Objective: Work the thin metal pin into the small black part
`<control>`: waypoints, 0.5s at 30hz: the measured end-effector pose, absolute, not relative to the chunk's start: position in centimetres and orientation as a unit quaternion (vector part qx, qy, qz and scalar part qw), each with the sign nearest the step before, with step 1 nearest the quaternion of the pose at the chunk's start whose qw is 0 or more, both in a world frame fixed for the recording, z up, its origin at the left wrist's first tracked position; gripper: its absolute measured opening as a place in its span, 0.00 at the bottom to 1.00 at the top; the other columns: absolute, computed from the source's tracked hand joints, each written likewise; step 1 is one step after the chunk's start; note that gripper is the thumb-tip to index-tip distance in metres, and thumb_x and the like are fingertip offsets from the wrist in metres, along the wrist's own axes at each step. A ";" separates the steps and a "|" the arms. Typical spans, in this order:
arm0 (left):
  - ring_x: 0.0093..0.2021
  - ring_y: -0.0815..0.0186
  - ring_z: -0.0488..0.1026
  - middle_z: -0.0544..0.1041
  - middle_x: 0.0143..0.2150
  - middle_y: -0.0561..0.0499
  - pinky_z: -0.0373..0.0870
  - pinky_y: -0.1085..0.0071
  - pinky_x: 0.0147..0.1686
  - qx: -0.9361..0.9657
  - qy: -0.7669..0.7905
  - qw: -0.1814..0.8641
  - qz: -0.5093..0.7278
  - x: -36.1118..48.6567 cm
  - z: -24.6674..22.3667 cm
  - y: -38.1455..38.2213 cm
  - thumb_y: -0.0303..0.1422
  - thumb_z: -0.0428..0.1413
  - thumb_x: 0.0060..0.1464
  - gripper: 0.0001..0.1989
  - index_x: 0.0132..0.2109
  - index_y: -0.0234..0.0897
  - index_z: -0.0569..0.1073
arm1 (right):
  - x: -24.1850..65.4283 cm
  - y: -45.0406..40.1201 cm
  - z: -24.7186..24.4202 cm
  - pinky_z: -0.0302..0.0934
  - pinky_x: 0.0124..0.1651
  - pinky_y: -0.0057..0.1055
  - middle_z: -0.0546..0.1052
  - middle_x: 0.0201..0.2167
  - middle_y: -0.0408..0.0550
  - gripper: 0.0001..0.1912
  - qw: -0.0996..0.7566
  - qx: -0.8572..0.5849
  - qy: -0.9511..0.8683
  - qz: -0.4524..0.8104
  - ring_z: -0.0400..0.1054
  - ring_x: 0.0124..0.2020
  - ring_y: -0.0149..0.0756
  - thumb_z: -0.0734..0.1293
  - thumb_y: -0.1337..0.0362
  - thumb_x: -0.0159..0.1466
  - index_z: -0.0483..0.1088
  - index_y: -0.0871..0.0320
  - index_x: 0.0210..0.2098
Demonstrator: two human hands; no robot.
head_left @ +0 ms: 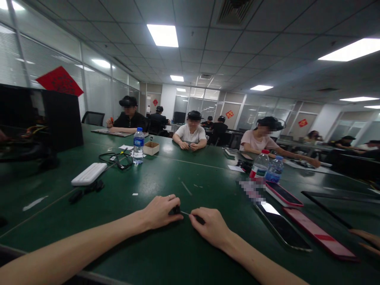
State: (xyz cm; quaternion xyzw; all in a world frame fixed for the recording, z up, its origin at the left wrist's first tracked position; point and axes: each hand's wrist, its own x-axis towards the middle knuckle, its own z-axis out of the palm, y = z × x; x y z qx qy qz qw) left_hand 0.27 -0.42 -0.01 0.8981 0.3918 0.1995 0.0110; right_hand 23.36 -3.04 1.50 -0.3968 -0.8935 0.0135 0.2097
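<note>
Over the green table (142, 253), my left hand (160, 211) is closed around a small black object (175, 210), most of it covered by the fingers. A thin, pale rod-like piece (185, 213) spans the short gap between my hands. Its far end is pinched by the thumb and forefinger of my right hand (209, 225). Whether the pale piece is joined to the black object I cannot tell. Both forearms rest low across the near part of the table.
Left of my hands lie a white power strip (89, 174), a black cable (117, 159), a water bottle (138, 145) and a small box (151, 148). Two bottles, a phone (282, 225) and a pink case (322, 233) are at right. A person's hand (366, 239) shows at the right edge.
</note>
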 end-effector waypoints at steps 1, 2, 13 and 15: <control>0.35 0.65 0.71 0.72 0.40 0.51 0.63 0.71 0.31 0.896 0.396 0.015 0.197 0.3 0.0 -0.4 0.45 0.54 0.56 0.14 0.41 0.40 0.66 | 23.4 -3.0 1.5 0.60 0.32 0.25 0.75 0.29 0.45 0.15 0.209 -0.394 -0.895 0.013 0.68 0.28 0.30 0.58 0.59 0.67 0.75 0.57 0.37; 0.35 0.65 0.71 0.71 0.40 0.52 0.63 0.72 0.31 0.895 0.400 0.018 0.195 0.3 0.0 -0.4 0.44 0.54 0.56 0.14 0.41 0.40 0.65 | 23.4 -3.0 1.5 0.60 0.32 0.25 0.75 0.29 0.45 0.15 0.207 -0.391 -0.897 0.012 0.68 0.28 0.30 0.58 0.59 0.67 0.75 0.57 0.37; 0.33 0.66 0.70 0.70 0.39 0.52 0.62 0.71 0.30 0.895 0.410 0.002 0.177 0.4 -0.2 -0.6 0.42 0.55 0.55 0.13 0.41 0.40 0.63 | 23.5 -2.9 1.6 0.57 0.30 0.23 0.74 0.29 0.46 0.16 0.183 -0.323 -0.928 -0.030 0.67 0.27 0.28 0.56 0.59 0.68 0.74 0.57 0.40; 0.33 0.65 0.70 0.70 0.38 0.52 0.62 0.71 0.30 0.896 0.409 0.000 0.175 0.4 -0.3 -0.6 0.42 0.55 0.55 0.14 0.41 0.39 0.63 | 23.3 -2.9 1.5 0.57 0.31 0.23 0.74 0.29 0.46 0.16 0.184 -0.317 -0.930 -0.035 0.67 0.27 0.28 0.56 0.59 0.69 0.74 0.58 0.40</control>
